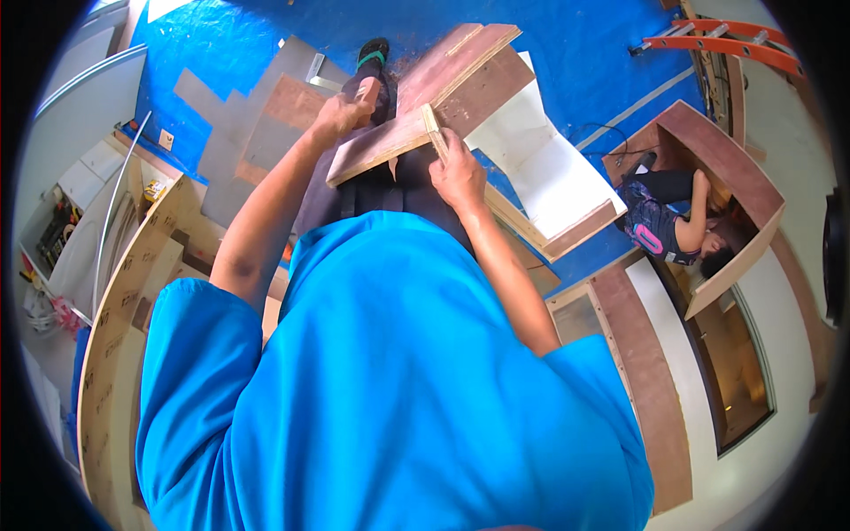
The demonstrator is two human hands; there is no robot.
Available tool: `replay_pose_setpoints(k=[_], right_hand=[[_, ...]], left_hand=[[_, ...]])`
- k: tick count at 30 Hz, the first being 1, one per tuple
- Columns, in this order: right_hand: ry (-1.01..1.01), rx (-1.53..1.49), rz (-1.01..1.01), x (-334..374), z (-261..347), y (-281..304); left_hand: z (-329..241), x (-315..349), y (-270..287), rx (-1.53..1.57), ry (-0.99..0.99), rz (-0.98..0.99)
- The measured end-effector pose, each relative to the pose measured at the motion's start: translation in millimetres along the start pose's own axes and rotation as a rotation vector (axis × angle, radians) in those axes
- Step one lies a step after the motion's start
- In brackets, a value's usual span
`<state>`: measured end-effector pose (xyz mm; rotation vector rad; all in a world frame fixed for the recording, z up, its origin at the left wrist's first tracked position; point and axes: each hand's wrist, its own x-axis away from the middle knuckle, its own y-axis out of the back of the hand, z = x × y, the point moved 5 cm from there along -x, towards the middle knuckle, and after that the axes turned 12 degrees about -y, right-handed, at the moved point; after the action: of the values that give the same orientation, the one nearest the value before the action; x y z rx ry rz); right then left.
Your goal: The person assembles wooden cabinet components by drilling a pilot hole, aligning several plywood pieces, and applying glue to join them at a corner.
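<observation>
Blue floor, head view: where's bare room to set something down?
Widest: blue floor between plywood piece and orange ladder. Another: between grey sheets and tall panels, upper left. Crowded: around left hand, right hand, white panel, wooden box.

Reddish-brown plywood boards [434, 80], pale-edged, joined at an angle

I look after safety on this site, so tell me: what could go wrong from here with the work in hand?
Splinters or a pinch: the right hand grips the narrow plywood strip at the corner of the plywood panel, so its fingers might catch on the raw edges.

A drop: the left hand holds a pinkish object, too unclear to name. The foot shows just beyond, and could be hit if it slipped.
</observation>
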<state>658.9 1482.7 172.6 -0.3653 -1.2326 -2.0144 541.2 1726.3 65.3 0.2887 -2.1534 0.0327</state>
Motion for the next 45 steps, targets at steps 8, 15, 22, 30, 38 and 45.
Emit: replay_pose_setpoints(k=[8,15,22,30,38,45], right_hand=[[-0.119,0.124,0.076,-3.2,3.0,-8.8],[-0.051,0.04,0.05,-4.5,6.5,-20.8],[-0.054,0.01,0.038,-6.8,-14.4,-30.1],[-0.074,-0.029,0.041,-7.2,-5.9,-22.3],[-0.042,-0.152,0.135,7.7,-1.8,-35.4],[-0.015,-0.045,-0.028,-11.9,-22.3,-44.2]], left_hand=[[-113.4,52.4,-22.3,-0.062,-0.074,0.207],[-151.1,76.0,-53.8,-0.339,-0.142,0.156],[-107.6,8.6,-78.1,-0.339,0.024,0.143],[-94.6,-9.9,-77.3,-0.525,-0.321,0.181],[-11.4,-74.9,-63.4,-0.519,-0.249,0.173],[-119.3,63.2,-59.8,-0.39,-0.227,0.082]])
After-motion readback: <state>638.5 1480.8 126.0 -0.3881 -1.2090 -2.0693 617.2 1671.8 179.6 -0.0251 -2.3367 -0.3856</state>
